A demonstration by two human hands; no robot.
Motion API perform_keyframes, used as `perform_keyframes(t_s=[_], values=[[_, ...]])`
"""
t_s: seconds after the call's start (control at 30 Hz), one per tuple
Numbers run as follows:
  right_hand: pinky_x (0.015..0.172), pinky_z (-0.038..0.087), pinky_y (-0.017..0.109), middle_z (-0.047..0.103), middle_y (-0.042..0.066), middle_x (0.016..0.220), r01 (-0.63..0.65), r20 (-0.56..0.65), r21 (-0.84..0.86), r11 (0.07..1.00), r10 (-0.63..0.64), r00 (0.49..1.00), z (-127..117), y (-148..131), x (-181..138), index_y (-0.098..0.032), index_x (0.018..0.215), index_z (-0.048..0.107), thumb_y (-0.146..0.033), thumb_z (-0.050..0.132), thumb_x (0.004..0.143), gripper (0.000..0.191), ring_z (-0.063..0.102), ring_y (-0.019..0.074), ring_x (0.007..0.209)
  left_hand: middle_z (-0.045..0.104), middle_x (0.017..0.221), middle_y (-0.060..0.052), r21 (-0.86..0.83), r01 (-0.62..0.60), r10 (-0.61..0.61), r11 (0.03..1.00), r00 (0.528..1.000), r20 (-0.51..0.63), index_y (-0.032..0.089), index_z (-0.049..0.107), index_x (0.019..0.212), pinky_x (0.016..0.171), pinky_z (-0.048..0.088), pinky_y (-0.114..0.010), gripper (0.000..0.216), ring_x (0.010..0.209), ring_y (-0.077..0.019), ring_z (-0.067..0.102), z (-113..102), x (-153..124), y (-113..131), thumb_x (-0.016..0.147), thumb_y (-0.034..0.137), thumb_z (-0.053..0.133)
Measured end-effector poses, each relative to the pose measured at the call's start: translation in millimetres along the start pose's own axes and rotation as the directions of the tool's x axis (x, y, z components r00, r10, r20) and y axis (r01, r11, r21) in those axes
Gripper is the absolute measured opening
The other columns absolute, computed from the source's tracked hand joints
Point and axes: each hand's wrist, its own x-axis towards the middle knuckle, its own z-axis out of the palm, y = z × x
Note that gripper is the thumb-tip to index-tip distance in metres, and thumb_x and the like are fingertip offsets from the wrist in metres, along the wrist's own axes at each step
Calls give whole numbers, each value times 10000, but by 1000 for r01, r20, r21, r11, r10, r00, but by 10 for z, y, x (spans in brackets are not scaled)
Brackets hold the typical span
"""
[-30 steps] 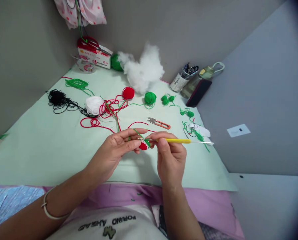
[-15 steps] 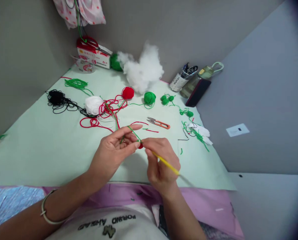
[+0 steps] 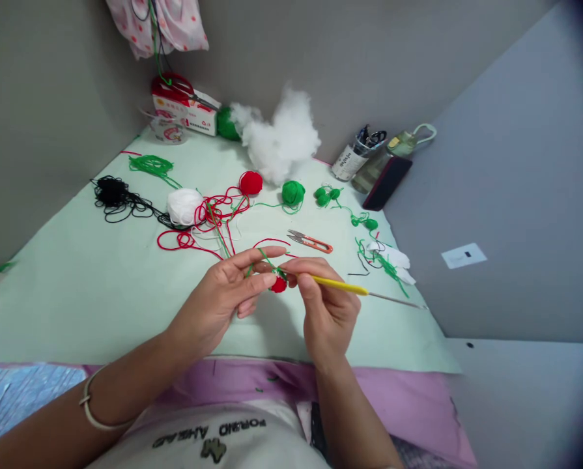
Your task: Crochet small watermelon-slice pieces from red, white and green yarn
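Between thumb and fingers, my left hand (image 3: 227,290) pinches a small red and green crochet piece (image 3: 278,283). A green yarn strand runs over its raised index finger. My right hand (image 3: 327,303) grips a crochet hook (image 3: 342,285) with a yellow handle; its rear metal end sticks out to the right, and its other tip meets the green edge of the piece. Beyond the hands lie orange thread snips (image 3: 311,241) and short red yarn scraps. A white yarn ball (image 3: 185,206), a red yarn ball (image 3: 251,183) and a green yarn ball (image 3: 293,193) sit farther back.
White stuffing (image 3: 281,140) is heaped at the back. Black yarn (image 3: 113,191) lies tangled at left. Small green crocheted pieces (image 3: 327,195) rest at right, near a pen cup (image 3: 350,161), a bottle (image 3: 403,140) and a dark phone (image 3: 387,182). Grey partitions enclose the table.
The crochet hook has swung from slanting down right to nearly level, as my right hand turned. More of the red and green piece now shows.
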Motion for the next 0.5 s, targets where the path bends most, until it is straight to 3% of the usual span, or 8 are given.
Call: perform_keyframes(t_s=[0.1,0.2,0.27,0.37,0.43,0.5], values=[[763,585,383,772,41,972,120,47,-197,973,-113,993,12,28,-62,-308,1130,764,-146,611,996,260,704,203,888,624,772,28,18,-32,33,999,999,-42,227,808,1168,438,294,-178,388,493,-23,360,12,19,-28,790,259,884],[799,591,395,765,61,1040,222,95,-293,930,-202,975,-4,38,-82,-316,1176,763,-130,631,977,302,713,215,949,527,650,53,-74,58,-57,996,998,27,190,828,1103,431,275,-164,312,479,-25,296,6,56,-28,801,256,863],[762,587,382,762,58,983,127,21,-186,974,-126,992,-29,37,-55,-289,1099,775,-150,609,996,239,711,208,895,472,636,61,-132,111,-103,985,993,62,167,846,1022,425,260,-150,241,482,-18,254,-12,78,-12,791,236,863],[651,546,333,730,38,873,-94,-94,89,992,102,990,-60,30,4,-250,969,772,-235,592,1025,190,654,166,727,532,722,38,-149,75,-72,986,997,29,180,857,997,441,290,-134,210,496,-4,281,-38,79,11,787,187,858],[640,532,320,729,34,869,-140,-77,192,971,157,985,-60,26,25,-246,943,776,-277,619,1017,176,643,159,721,611,809,13,-107,41,-38,993,999,31,215,855,1035,496,368,-139,236,537,-17,387,-45,59,12,800,183,852],[699,549,334,756,39,895,-138,-29,163,977,144,989,-48,25,24,-250,946,788,-288,654,999,149,674,179,801,654,840,-1,-47,16,-14,999,999,44,240,847,1078,596,448,-160,269,644,-61,513,-46,38,-1,812,202,853]])
